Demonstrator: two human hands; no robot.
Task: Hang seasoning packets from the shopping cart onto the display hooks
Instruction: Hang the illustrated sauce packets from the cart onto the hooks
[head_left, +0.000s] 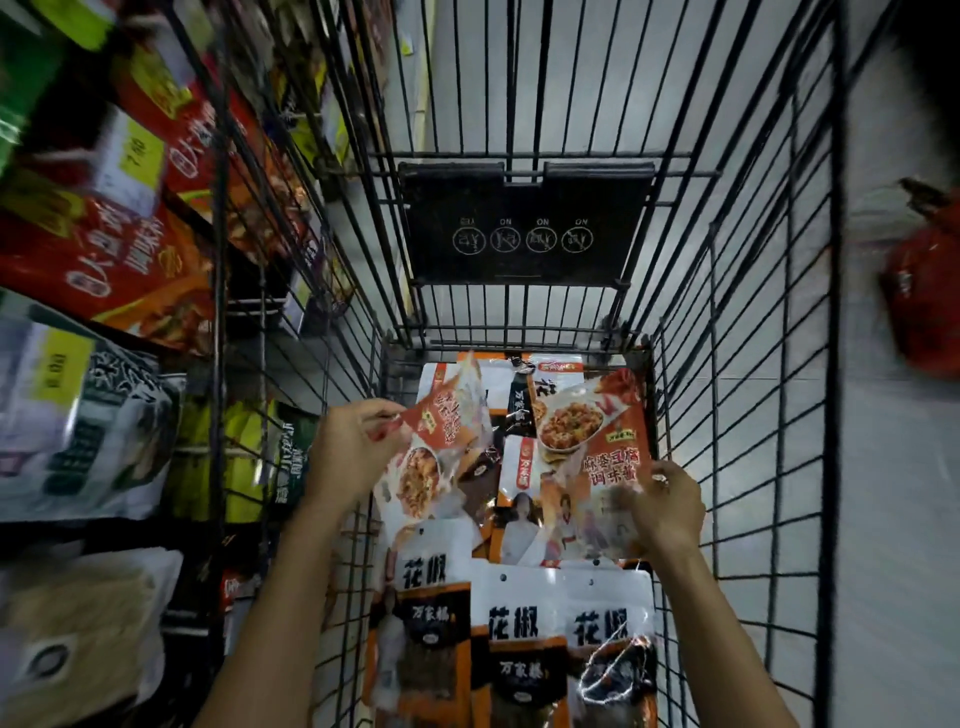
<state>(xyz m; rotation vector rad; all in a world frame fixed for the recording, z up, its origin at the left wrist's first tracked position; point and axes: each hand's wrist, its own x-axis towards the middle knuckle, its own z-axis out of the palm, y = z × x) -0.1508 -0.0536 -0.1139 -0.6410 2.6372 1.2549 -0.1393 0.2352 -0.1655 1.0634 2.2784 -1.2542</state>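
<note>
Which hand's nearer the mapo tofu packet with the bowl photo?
Right: right hand grips the mapo tofu packet by its lower edge; left hand sits leftward, pinching another orange packet.

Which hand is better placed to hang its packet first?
Probably the left hand: it pinches a small orange packet tilted up from the pile, and the display stands on its side of the cart. The right hand, gripping a large packet, is farther away.
</note>
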